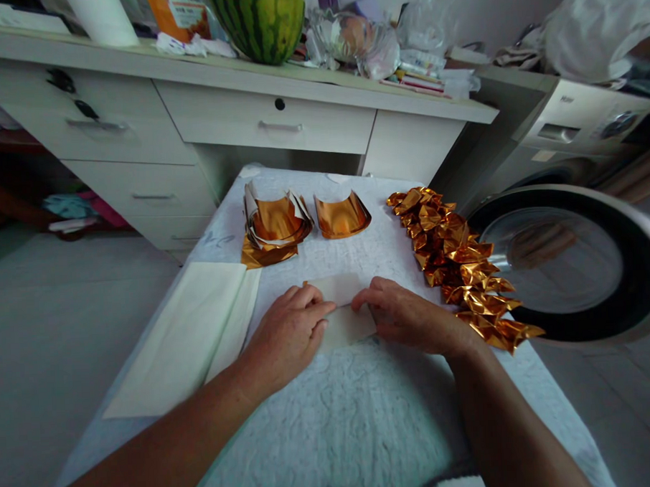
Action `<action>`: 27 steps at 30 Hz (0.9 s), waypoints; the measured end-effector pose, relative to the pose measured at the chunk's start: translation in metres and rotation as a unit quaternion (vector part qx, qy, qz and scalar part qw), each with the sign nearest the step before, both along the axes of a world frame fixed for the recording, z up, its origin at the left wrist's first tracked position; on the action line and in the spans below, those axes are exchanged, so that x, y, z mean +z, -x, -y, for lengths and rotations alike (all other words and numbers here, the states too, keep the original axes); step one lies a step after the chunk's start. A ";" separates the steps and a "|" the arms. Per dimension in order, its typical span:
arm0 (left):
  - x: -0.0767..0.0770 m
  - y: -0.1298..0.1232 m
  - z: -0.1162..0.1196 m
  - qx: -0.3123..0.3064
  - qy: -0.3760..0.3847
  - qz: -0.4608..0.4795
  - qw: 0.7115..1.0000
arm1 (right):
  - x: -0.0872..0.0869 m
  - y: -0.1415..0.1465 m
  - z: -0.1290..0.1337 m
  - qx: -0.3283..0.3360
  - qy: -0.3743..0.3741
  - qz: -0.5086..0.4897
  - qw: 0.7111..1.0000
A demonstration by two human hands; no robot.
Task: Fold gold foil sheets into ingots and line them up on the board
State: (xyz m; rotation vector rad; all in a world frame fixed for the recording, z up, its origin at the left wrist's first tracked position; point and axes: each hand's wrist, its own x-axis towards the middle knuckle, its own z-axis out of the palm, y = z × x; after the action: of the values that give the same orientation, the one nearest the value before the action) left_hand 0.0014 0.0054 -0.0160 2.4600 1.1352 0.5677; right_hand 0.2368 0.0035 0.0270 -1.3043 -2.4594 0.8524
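A small pale sheet of paper lies on the cloth-covered table between my hands, with a crease or edge running across its middle. My left hand presses on its left side, fingertips together at that line. On its right side, my right hand has its fingers bent and pinched at the same line. Beyond them are a curled stack of gold foil sheets and one separate curled gold sheet. Large off-white paper sheets lie at the left. Many folded gold foil pieces form a row at the right.
A white desk with drawers stands behind the table, holding a cut watermelon, a glass bowl and clutter. At the right, a washing machine has its round door open beside the table.
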 end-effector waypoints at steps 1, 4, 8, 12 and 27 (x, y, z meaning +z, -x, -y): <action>0.000 0.000 0.000 -0.001 0.003 -0.003 1.000 | 0.002 0.001 0.001 0.000 -0.006 0.012 1.000; 0.002 0.000 0.000 -0.003 0.009 -0.011 1.000 | 0.008 0.003 0.004 0.007 -0.021 0.040 0.999; 0.003 -0.001 0.000 -0.003 0.014 -0.015 1.000 | 0.007 0.007 0.005 0.022 -0.056 0.050 0.997; 0.002 0.000 -0.001 -0.003 0.022 -0.019 1.000 | 0.000 0.010 0.002 0.061 -0.073 0.011 0.995; 0.003 0.005 -0.005 -0.006 0.041 -0.023 0.999 | -0.003 0.002 -0.005 0.073 -0.033 -0.054 0.995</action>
State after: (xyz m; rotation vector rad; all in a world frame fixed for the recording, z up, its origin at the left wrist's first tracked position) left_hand -0.0036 0.0100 -0.0134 2.4201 1.1381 0.4546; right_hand 0.2349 0.0084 0.0240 -1.0391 -2.4973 0.8433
